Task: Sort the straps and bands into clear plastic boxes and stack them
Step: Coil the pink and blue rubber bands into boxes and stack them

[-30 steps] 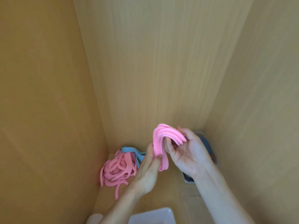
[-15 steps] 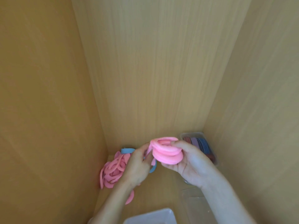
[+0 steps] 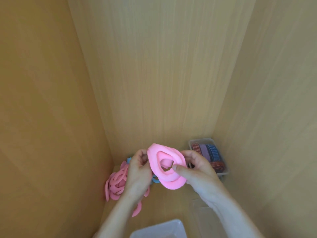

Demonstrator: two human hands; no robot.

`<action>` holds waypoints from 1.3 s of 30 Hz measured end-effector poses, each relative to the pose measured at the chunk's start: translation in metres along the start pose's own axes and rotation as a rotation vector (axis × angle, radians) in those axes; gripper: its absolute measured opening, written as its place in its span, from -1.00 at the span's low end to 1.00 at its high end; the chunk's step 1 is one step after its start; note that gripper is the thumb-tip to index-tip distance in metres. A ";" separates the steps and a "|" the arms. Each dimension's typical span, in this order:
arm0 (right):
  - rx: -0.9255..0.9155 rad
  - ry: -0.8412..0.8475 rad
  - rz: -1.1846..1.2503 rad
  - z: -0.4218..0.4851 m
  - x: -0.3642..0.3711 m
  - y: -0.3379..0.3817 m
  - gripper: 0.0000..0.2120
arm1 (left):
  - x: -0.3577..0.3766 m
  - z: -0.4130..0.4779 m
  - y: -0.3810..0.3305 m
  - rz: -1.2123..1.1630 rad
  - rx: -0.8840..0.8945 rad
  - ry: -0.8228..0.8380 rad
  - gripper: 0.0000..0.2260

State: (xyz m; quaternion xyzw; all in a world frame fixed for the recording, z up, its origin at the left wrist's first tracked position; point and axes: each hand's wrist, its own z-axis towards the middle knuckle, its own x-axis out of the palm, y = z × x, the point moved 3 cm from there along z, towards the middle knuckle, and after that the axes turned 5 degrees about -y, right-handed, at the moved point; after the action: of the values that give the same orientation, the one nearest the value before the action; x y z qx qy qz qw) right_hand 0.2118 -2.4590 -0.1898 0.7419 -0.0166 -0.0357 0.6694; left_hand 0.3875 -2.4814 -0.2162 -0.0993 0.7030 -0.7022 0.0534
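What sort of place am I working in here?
Probably inside a wooden cupboard or wardrobe compartment: wood-grain panels close in on three sides, and on its narrow floor sit a clear box of striped bands and a pink band pile.

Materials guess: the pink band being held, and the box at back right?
Pink band: looks like soft foam or rubbery elastic, matte; it coils in flat layers without creasing. Box: clear, rigid-looking plastic, slightly glossy; the striped bands show through its wall.

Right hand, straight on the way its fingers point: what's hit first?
Probably the left hand, gripping the far side of the pink coil the right hand holds. Beyond it, the loose pink pile. Depth is unclear.
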 end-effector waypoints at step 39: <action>-0.367 -0.252 -0.354 -0.044 0.025 -0.043 -0.62 | 0.021 -0.046 0.038 -0.810 -0.690 -0.047 -0.78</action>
State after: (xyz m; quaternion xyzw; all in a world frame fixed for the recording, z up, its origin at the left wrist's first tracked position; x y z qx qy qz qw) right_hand 0.2389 -2.4129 -0.2287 0.5895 0.0369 -0.2461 0.7685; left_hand 0.3549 -2.4415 -0.2528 -0.3902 0.7970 -0.3922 -0.2421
